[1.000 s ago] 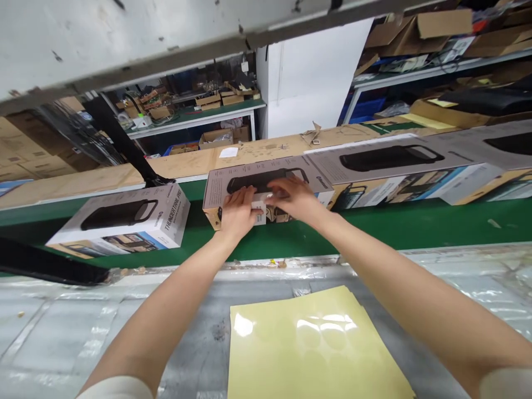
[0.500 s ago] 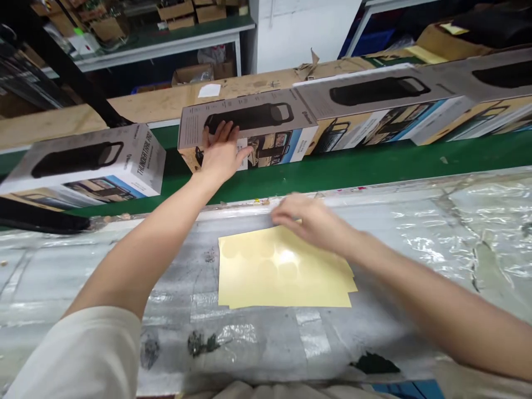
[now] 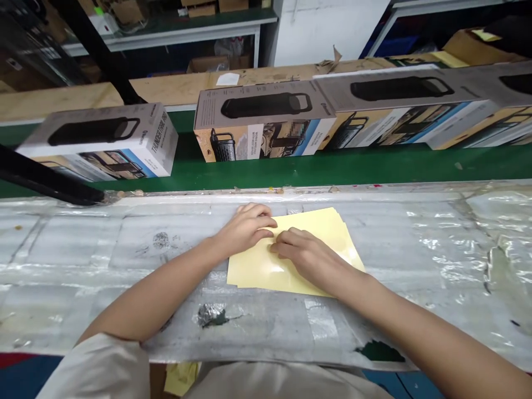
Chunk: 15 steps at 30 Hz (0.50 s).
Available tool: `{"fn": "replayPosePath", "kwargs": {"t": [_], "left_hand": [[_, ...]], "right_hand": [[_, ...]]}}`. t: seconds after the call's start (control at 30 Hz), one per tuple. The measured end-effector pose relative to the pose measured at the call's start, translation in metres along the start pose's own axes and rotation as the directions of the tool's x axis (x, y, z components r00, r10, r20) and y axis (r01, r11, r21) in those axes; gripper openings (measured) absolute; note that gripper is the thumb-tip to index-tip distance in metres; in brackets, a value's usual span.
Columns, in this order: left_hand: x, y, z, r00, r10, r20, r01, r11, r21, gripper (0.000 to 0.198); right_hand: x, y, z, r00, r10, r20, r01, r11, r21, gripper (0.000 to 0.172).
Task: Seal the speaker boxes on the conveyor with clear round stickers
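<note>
The green belt [image 3: 316, 174] carries boxes; the left box [image 3: 103, 141] reads "THUNDERTRAIL PRO", its small print illegible. On the plastic-covered bench [image 3: 83, 260] lie yellow sheets [image 3: 257, 271], partly hidden by your left hand [image 3: 245, 230] and right hand [image 3: 305, 257]. Both grips rest curled on the sheets; any pinch: cannot tell.

Room inventory: white painted wall pillar [image 3: 328, 27]; white-framed workbench with green top [image 3: 166, 32], bearing brown cardboard cartons [image 3: 199, 6]; second white-framed shelf [image 3: 432, 6] above blue plastic crates [image 3: 390, 47]; slanted black post [image 3: 97, 47].
</note>
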<state>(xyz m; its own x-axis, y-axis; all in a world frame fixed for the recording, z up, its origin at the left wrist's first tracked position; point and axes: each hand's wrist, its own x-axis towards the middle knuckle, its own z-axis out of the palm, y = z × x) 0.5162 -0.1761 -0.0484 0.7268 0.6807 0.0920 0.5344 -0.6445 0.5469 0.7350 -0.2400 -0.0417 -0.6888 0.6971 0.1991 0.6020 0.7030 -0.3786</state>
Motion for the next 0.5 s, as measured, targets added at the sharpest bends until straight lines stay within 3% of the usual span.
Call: {"fn": "replayPosePath", "kwargs": {"t": [0.13,0.37,0.5], "left_hand": [[-0.001,-0.001,-0.001,1.0,0.002,-0.007,-0.002,1.0,-0.003,0.017],[-0.002,0.001,0.002,1.0,0.012,-0.001,-0.012,1.0,0.012,0.017],[-0.003,0.001,0.003,1.0,0.028,0.003,-0.028,0.998,0.049,0.02]], "right_hand": [[-0.002,-0.003,0.0,0.999,0.037,0.02,-0.037,0.998,0.041,0.028],[-0.02,0.002,0.014,0.996,0.03,-0.084,-0.028,0.999,0.022,0.035],[-0.025,-0.002,0.008,0.985,0.085,-0.15,-0.059,0.984,0.169,0.023]]}}
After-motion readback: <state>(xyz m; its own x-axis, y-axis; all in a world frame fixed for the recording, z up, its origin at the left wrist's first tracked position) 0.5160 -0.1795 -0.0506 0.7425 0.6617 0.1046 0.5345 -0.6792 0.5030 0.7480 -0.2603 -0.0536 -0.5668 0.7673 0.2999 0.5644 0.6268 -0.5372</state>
